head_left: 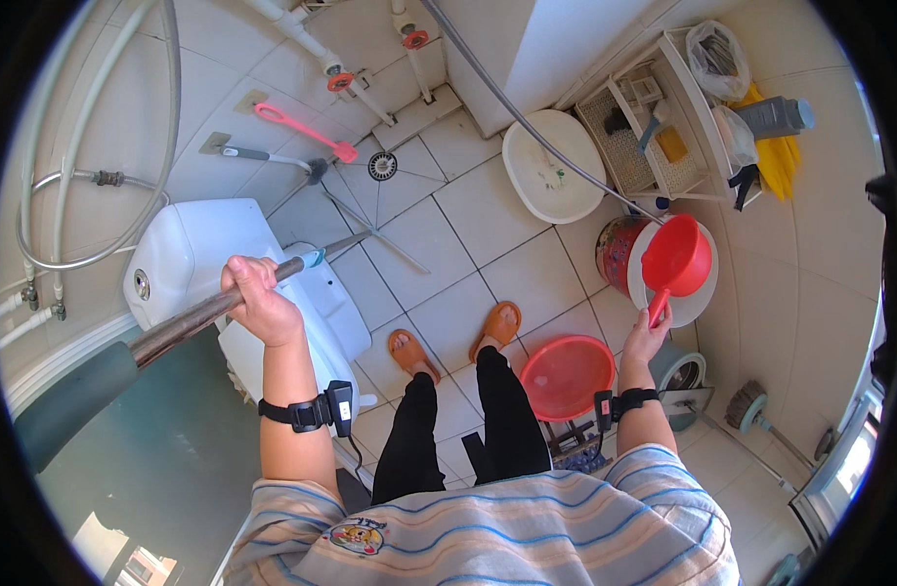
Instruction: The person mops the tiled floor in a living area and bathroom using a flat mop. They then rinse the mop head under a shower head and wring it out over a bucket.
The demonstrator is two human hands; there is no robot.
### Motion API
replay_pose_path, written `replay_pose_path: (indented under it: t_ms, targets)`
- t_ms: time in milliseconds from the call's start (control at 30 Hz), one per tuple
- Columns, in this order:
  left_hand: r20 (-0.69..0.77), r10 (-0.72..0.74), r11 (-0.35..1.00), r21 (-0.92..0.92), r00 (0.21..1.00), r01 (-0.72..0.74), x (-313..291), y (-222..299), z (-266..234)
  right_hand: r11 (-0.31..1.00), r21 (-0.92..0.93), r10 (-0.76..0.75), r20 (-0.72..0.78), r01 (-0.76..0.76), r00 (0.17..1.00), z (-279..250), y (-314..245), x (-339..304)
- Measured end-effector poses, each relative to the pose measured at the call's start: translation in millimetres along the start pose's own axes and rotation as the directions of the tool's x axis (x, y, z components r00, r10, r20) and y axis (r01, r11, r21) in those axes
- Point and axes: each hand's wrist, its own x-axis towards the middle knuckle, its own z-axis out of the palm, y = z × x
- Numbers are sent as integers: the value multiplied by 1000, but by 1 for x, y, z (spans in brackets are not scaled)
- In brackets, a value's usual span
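Observation:
My left hand (265,301) is closed around the long pole of a floor squeegee (188,324), beside the white toilet (202,244). The pole slants from the lower left to a thin blade on the tiles near the floor drain (382,166). On the right, my right hand (646,340) grips the short handle of a red water ladle (679,256). Its bowl is above a bucket (619,256) with a patterned side and a white rim, and covers part of the bucket's mouth. What the bucket holds cannot be made out.
A red basin (566,379) lies right of my feet in orange slippers (494,325). Farther off stand a white basin (538,200) and a shelf rack (704,176) with bottles and brushes. A pink brush (307,130) leans at the left wall. A grey hose (527,122) crosses overhead.

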Motion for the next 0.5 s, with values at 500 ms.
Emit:
replay_pose_path:
  t_ms: [500]
  targets:
    - [27, -87, 993, -79, 996, 89, -44, 44, 25, 562, 531, 672, 153, -634, 725, -14, 54, 106]
